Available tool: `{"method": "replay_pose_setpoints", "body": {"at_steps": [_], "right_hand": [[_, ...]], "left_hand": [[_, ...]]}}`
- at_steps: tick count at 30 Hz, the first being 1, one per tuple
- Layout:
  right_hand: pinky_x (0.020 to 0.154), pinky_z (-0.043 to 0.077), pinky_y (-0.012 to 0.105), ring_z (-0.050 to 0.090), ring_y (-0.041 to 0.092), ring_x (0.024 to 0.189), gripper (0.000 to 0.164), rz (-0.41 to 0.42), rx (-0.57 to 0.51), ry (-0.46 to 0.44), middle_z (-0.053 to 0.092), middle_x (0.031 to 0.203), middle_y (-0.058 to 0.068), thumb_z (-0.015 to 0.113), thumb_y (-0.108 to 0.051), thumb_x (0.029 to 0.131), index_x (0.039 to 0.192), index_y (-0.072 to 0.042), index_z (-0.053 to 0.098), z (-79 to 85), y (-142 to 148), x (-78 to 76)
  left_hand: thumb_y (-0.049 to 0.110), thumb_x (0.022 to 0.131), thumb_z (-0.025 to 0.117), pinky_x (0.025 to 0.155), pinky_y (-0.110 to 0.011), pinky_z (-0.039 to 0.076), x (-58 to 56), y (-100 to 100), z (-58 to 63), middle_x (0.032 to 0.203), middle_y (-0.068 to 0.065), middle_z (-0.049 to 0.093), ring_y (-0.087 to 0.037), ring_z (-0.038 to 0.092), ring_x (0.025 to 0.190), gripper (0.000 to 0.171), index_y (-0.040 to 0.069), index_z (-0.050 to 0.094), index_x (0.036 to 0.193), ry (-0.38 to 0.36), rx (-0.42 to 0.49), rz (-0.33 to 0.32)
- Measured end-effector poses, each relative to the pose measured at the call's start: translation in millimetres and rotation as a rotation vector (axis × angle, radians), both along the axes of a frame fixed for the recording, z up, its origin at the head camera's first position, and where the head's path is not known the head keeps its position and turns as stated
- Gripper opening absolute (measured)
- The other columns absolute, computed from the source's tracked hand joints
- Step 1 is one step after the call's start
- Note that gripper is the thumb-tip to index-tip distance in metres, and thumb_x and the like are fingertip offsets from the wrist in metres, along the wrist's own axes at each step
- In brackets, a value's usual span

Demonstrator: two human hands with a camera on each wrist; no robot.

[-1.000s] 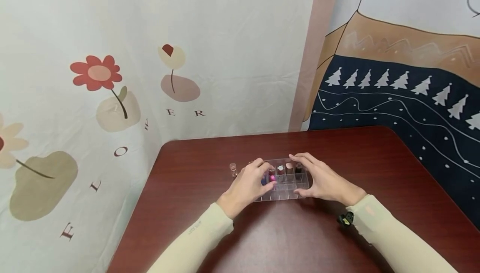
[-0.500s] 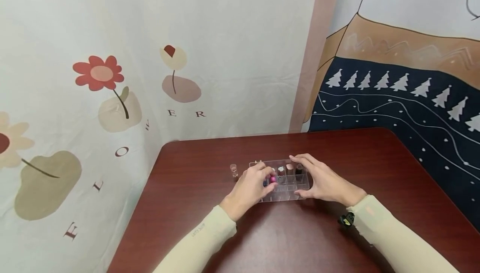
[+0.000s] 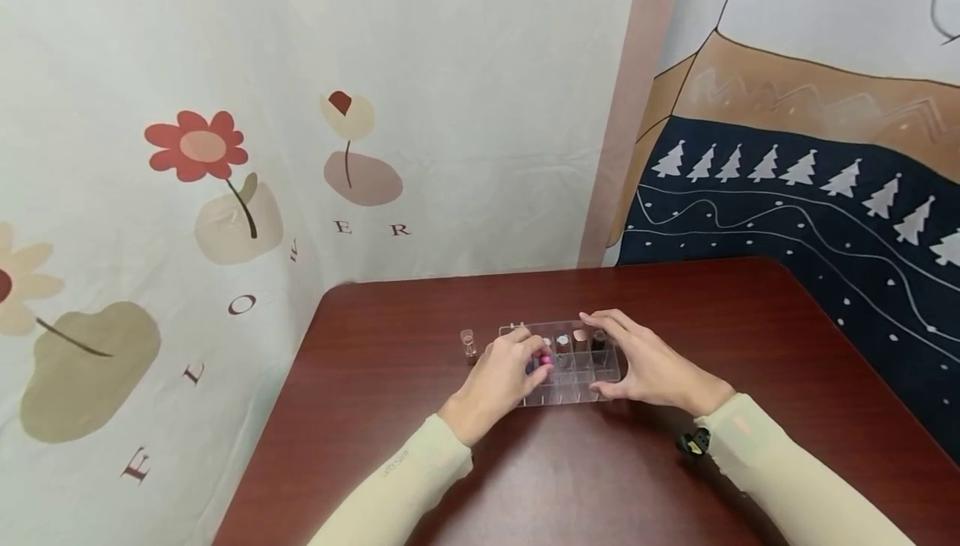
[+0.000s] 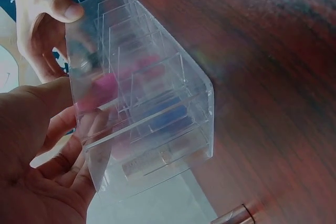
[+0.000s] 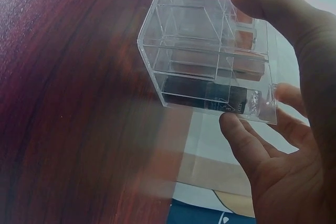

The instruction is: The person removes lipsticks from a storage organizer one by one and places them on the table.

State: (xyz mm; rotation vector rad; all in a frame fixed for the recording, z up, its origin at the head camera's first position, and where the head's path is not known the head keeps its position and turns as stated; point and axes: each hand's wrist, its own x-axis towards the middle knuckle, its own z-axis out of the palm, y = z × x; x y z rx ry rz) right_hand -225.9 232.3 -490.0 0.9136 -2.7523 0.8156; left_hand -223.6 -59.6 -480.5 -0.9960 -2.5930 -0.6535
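A clear plastic lipstick organizer with small compartments stands on the table. My left hand reaches over its left part and pinches a bright pink lipstick tube, which sits in a compartment in the left wrist view. The right hand grips the organizer's right end, thumb at the front and fingers at the back. Along the back row stand several tubes, including a brownish one and a black one in the end slot. A blue tube shows through the left side, mostly hidden by my hand in the head view.
Left of the organizer, a small clear-topped tube with a copper base stands alone on the reddish-brown table. Printed cloths hang behind and beside the table.
My left fingers have drawn in closer around the pink tube, and the hand has shifted slightly right. The right hand keeps its hold on the organizer.
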Motion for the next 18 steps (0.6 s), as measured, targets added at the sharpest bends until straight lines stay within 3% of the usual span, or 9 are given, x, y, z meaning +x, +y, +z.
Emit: {"method": "replay_pose_setpoints", "body": {"at_steps": [9, 18], "right_hand": [[0.115, 0.065, 0.058, 0.073, 0.028, 0.136, 0.107, 0.004, 0.009, 0.004, 0.061, 0.164, 0.009, 0.108, -0.030, 0.082, 0.171, -0.011, 0.053, 3.4, -0.1, -0.4], [0.114, 0.066, 0.057, 0.073, 0.028, 0.136, 0.107, -0.002, 0.013, -0.010, 0.060, 0.164, 0.010, 0.108, -0.031, 0.082, 0.172, -0.012, 0.052, 2.1, -0.4, 0.5]], "left_hand": [[0.015, 0.099, 0.094, 0.081, -0.024, 0.066, 0.3, 0.9, -1.8, 0.101, -0.001, 0.076, -0.013, 0.072, 0.084, 0.014, 0.012, 0.083, 0.107, 0.097, 0.029, -0.009], [0.012, 0.099, 0.094, 0.080, -0.023, 0.066, -0.4, -2.6, -1.4, 0.103, -0.002, 0.077, -0.016, 0.079, 0.087, 0.016, 0.011, 0.082, 0.110, 0.135, 0.104, -0.034]]}}
